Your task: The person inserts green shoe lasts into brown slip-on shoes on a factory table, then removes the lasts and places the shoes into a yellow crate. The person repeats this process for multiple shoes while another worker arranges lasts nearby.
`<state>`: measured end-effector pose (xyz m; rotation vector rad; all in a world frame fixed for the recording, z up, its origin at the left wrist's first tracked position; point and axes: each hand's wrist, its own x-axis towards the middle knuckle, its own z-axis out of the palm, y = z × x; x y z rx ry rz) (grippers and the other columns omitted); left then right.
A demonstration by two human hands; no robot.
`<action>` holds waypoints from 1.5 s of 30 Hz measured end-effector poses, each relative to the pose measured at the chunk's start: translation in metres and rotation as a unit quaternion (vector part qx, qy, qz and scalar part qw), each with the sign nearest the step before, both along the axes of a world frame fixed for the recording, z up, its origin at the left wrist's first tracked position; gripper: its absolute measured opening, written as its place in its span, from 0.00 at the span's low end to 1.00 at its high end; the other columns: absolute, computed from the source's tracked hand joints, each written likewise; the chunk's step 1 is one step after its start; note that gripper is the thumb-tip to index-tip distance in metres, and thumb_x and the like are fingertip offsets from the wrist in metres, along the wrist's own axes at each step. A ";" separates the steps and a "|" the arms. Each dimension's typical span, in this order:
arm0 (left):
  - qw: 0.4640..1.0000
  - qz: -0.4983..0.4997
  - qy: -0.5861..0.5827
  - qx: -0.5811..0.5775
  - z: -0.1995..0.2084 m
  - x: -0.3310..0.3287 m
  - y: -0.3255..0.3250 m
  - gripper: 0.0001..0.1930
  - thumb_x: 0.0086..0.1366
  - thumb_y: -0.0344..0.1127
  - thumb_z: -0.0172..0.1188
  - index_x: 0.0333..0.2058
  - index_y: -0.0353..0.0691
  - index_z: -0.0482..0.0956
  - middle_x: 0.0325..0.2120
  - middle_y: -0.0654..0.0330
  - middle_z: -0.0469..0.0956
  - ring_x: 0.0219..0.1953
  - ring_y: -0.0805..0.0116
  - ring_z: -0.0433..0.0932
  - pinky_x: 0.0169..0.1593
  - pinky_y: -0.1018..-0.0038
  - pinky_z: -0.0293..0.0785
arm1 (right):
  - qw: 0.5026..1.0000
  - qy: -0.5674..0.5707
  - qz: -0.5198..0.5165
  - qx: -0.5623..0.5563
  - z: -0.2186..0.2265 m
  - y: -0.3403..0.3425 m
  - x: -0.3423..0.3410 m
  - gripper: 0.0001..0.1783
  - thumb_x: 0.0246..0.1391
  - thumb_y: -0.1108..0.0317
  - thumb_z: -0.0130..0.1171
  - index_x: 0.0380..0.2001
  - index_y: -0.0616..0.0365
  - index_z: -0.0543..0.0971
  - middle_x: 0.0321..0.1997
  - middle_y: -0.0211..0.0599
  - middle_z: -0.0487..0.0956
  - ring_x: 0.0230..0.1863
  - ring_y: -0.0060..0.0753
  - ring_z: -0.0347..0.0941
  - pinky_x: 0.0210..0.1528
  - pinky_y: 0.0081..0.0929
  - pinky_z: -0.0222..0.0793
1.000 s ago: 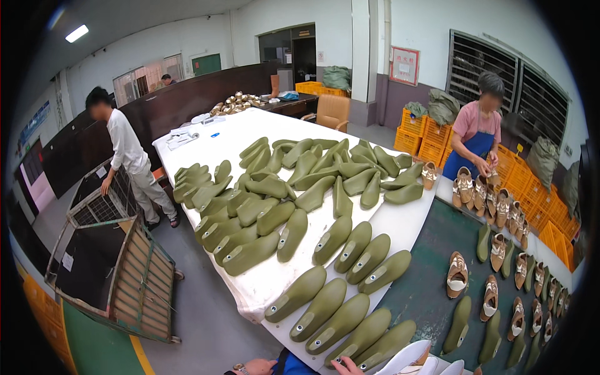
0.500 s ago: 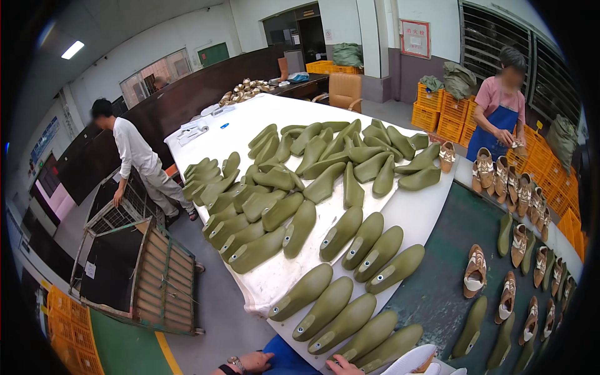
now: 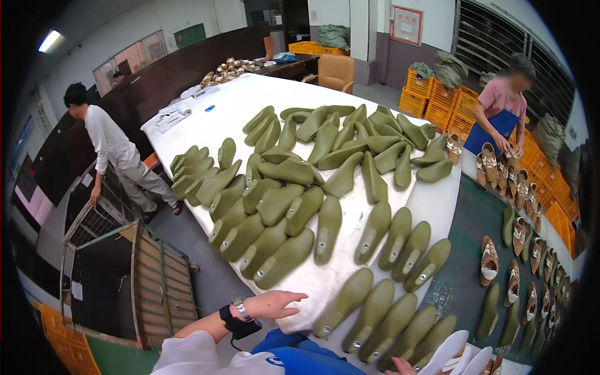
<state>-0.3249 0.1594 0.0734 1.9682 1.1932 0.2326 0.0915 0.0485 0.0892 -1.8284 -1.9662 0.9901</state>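
Observation:
My left hand [image 3: 273, 305], with a watch and a black band at the wrist, reaches over the white table edge. Its fingers are stretched out and hold nothing; the nearest olive-green shoe last [image 3: 285, 257] lies just beyond. At the lower edge my right hand [image 3: 402, 367] shows only partly, its visible fingers apart beside the near ends of a row of shoe lasts [image 3: 389, 324]; whether they touch one is unclear. White sole-shaped pieces [image 3: 445, 352] are right of that hand. Another row of lasts [image 3: 395, 236] lies farther off, and a heap of lasts [image 3: 337, 147] covers the table's middle.
On the right, a dark green surface [image 3: 459, 275] carries brown-and-white shoes [image 3: 489, 262] and more lasts. A co-worker [image 3: 500, 112] in a blue apron handles shoes there. Leftward, another person [image 3: 112, 140] grips a wheeled cage cart [image 3: 159, 287]. Orange crates [image 3: 445, 100] stand behind.
My left hand has come up from the lower edge and stretched forward to the right over the table edge. The view has shifted. The co-worker's hands have lowered to the shoes.

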 end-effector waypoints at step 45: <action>0.952 0.056 0.276 0.119 -0.066 -0.313 0.572 0.18 0.53 0.29 0.52 0.45 0.39 0.72 0.40 0.42 0.77 0.45 0.45 0.76 0.46 0.58 0.73 | 0.966 -0.091 0.186 0.156 -0.029 0.528 -0.436 0.23 0.49 0.47 0.59 0.35 0.58 0.74 0.31 0.48 0.79 0.36 0.53 0.76 0.38 0.44 0.71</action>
